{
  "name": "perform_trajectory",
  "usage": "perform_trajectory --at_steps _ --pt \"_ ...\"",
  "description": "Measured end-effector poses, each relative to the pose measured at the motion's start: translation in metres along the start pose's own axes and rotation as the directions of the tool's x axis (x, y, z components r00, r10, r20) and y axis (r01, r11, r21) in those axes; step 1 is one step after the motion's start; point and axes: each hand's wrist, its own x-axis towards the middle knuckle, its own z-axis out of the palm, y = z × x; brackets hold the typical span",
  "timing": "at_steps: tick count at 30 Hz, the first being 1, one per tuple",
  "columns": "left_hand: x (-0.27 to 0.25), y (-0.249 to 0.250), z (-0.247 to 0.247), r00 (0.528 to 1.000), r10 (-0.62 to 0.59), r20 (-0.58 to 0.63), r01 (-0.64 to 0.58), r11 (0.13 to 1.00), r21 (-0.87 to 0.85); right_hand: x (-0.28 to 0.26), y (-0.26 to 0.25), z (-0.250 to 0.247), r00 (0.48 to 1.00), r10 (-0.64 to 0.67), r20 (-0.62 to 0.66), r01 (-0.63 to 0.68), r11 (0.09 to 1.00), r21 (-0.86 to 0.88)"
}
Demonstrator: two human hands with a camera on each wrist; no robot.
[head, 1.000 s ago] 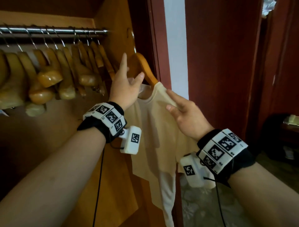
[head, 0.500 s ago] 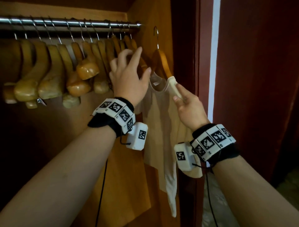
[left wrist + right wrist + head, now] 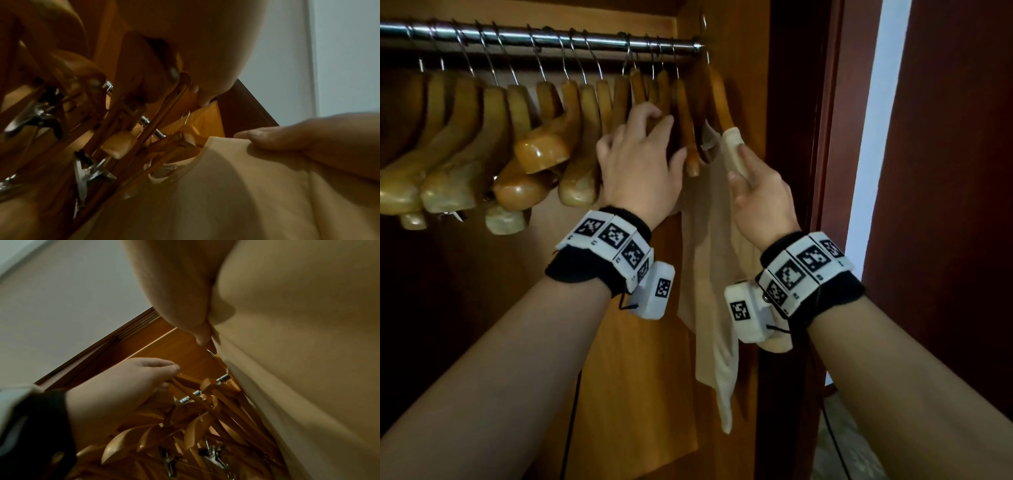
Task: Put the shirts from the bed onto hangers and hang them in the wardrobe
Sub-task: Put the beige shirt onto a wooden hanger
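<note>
Since a moment ago, carried deeper into the wardrobe (image 3: 722,274): shirt (image 3: 709,274) and its hanger (image 3: 719,99) now up at the right end of the rail (image 3: 534,36), hook (image 3: 705,37) level with the rail end, though whether over it cannot be told. Right hand (image 3: 760,202), at 3 o'clock of the left, pinching the cloth-covered shoulder tip of the hanger between thumb and fingers (image 3: 263,138). Left hand (image 3: 640,164) spread against the bare wooden hangers (image 3: 544,144), fingertips curled over the nearest ones at 12 o'clock, pressing them toward 9 o'clock. Cream shirt hanging straight down toward 6 o'clock between the two wrists, one sleeve trailing lowest, close beside the wardrobe's right wall. Further out at 9 o'clock, a crowded row of empty hangers along the rail, some with metal clips (image 3: 88,170). At 3 o'clock, dark red door frame (image 3: 801,137) and a pale strip of wall (image 3: 876,137).
</note>
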Motion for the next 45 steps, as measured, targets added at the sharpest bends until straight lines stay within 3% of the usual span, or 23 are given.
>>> perform_trajectory --at_steps 8,23,31,45 --pt "0.001 -0.008 0.004 0.999 0.016 0.039 -0.022 0.989 0.149 0.028 -0.009 0.009 0.998 0.064 -0.007 -0.064 0.998 0.012" --pt "-0.001 -0.035 -0.005 0.999 0.046 0.013 -0.047 0.995 0.088 0.008 -0.022 -0.01 0.993 -0.005 -0.114 0.001 0.999 -0.034" --pt "-0.001 -0.035 -0.008 0.999 0.042 0.03 -0.044 0.997 0.068 0.023 -0.043 -0.004 0.984 -0.019 -0.174 0.012 0.999 -0.039" --pt "0.002 -0.039 -0.009 0.999 0.014 0.043 -0.015 0.999 0.03 0.097 -0.043 0.028 0.999 0.036 -0.024 -0.041 0.971 -0.236"
